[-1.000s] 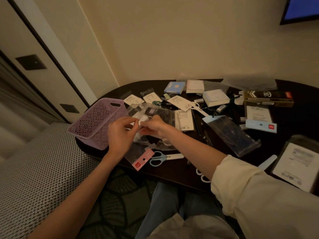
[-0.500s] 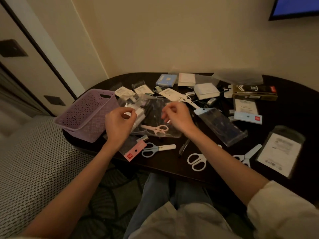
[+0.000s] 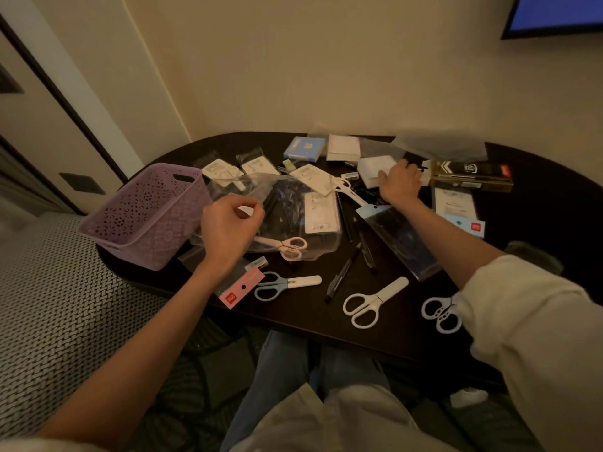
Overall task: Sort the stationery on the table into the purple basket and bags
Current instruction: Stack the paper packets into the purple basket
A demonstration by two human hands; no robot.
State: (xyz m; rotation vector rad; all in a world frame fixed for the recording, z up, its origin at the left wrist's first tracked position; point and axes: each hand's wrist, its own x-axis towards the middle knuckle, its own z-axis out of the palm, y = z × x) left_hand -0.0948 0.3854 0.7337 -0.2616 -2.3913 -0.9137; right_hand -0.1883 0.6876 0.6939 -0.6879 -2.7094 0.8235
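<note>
The purple basket [image 3: 146, 216] stands at the table's left end. Beside it lies a clear plastic bag [image 3: 293, 210] holding pink scissors [image 3: 290, 247] and dark packets. My left hand [image 3: 228, 226] pinches the bag's left edge between thumb and fingers. My right hand [image 3: 399, 184] is stretched out to the back of the table. Its fingers lie spread on the right edge of a white box [image 3: 373, 166]. Blue scissors [image 3: 277, 285], white scissors [image 3: 372, 303] and pale scissors [image 3: 440, 313] lie along the near edge.
Black pens [image 3: 342, 275] lie mid-table. A pink-labelled pouch [image 3: 239, 287] sits under my left wrist, a blue-topped pouch [image 3: 401, 236] under my right forearm. A black and gold box [image 3: 470, 176], a blue box [image 3: 305, 148] and small packets crowd the back. A patterned seat is at left.
My right hand has let go of the bag and moved right and away to the white box. My left hand has kept its hold on the bag.
</note>
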